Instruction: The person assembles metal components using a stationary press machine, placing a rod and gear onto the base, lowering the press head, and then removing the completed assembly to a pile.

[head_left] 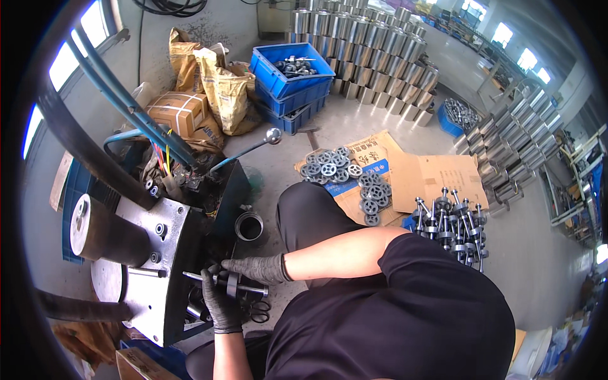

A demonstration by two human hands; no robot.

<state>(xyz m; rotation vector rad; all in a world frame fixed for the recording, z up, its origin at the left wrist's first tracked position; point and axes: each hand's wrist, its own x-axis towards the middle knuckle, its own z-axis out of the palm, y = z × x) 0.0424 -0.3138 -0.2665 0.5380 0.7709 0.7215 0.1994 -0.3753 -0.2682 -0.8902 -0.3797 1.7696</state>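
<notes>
In front of the press, my left hand (pixel 221 306) in a dark grey glove closes around a metal shaft (pixel 256 289) with a thick round disc (pixel 232 285) on it. The shaft lies roughly level, its thin end pointing toward the press plate (pixel 155 278). My right hand (pixel 258 269), gloved too, reaches in from the right just above the disc. Its visible fingers stretch out toward the press; the rest are hidden. Black-handled scissors (pixel 259 310) lie just right of the shaft. A round metal cylinder (pixel 249 226) stands open-topped beyond my right hand.
Spoked metal wheels (pixel 328 169) lie on flattened cardboard (pixel 437 177). Shafts with discs (pixel 448 225) stand bunched on the right. Blue crates (pixel 291 82), sacks (pixel 225 88) and stacked metal cylinders (pixel 373 57) line the back. A ball-ended lever (pixel 244 152) juts from the press.
</notes>
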